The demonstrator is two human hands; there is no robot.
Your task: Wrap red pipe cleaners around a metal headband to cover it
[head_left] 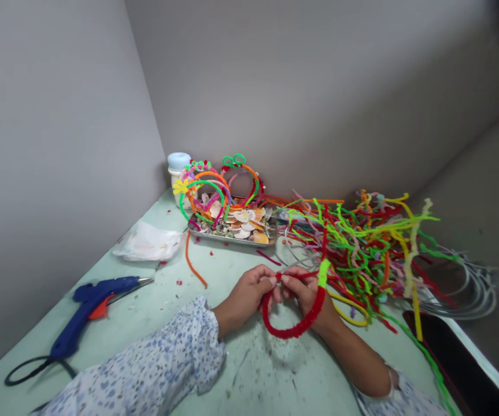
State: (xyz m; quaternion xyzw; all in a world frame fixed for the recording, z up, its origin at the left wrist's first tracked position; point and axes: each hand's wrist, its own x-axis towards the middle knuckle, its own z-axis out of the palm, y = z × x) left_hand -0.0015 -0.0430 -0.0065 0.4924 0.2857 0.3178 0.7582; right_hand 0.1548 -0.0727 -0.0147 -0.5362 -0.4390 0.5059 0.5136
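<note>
Low over the middle of the table, a curved headband (295,331) is wrapped in red fuzzy pipe cleaner, with a short lime-green band on its right side. My left hand (253,290) pinches the red pipe cleaner at the headband's left end between thumb and fingers. Close against it, my right hand (302,293) is closed on the same red pipe cleaner, thumb near thumb. The headband's loop hangs below and in front of my right hand and wrist. A red strand stands up from around the green band. The exact spot between the fingertips is partly hidden.
Behind the hands is a metal tray (232,236) of shells, with finished colourful headbands (208,184) on it. A tangled pile of pipe cleaners (362,242) lies right, near clear bands (477,292) and a dark phone-like slab (448,358). A blue glue gun (87,312) and plastic bag (149,242) lie left.
</note>
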